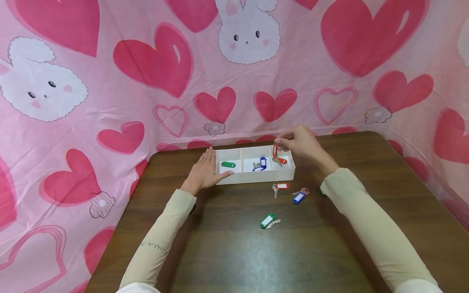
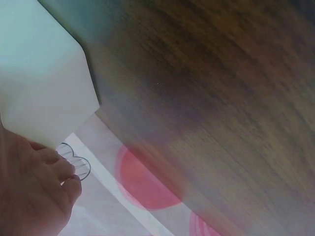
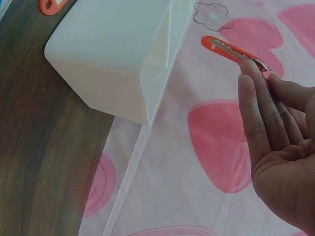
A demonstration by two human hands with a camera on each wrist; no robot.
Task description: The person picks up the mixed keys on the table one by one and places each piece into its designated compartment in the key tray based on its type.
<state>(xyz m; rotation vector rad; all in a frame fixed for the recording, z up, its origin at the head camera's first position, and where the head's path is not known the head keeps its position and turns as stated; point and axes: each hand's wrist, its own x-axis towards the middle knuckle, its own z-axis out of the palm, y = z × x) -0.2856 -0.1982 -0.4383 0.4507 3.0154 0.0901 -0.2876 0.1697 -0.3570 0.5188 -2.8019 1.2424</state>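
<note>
A white box [image 1: 256,177] with three compartments stands near the back of the table. My left hand [image 1: 205,169] rests against its left end, fingers extended and thumb along the front; the left wrist view shows the fingers [image 2: 61,169] by the box wall. Above the right compartment, my right hand [image 1: 298,140] pinches the ring of a key with a red tag [image 3: 226,50], which hangs down. Another red tag [image 1: 283,161] lies in that compartment. Blue-tagged keys [image 1: 262,163] lie in the middle one and a green tag [image 1: 228,165] in the left.
In front of the box lie a red-tagged key [image 1: 281,186], a blue-tagged key [image 1: 299,197] and, closer to me, a green-tagged key [image 1: 268,220]. The brown wooden table [image 1: 227,252] meets a pink heart-patterned cloth [image 1: 242,81] behind it.
</note>
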